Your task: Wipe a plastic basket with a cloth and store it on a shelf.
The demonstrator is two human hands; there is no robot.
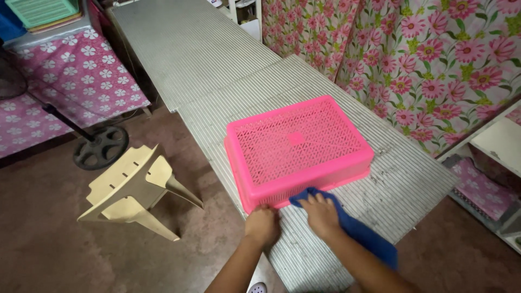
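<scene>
**Two hands at the near rim of an upturned pink basket**

Nearest the camera: two bare forearms rising from the bottom edge. Left hand [262, 223] curled, fingers closed over the near corner of the pink plastic basket [298, 145]. Right hand [321, 213] just beside it, palm down, fingers bent and pressed onto a blue cloth [358, 230]; cloth bunched under the fingertips against the basket's near rim, the rest trailing back along the right forearm. Whether the cloth is pinched or merely pressed flat: cannot tell.

Basket directly ahead of both hands, upside down, its lattice base facing up, resting on a ribbed metal tabletop [412, 184]. A second ribbed panel [190, 49] farther ahead and to the left, butted against the first.

Left of the left hand, on the brown floor: a cream plastic chair [133, 187] tipped over, and beyond it the round black base of a stand [101, 147]. Right of the right hand and beyond the basket: a pink floral curtain [434, 59].
</scene>
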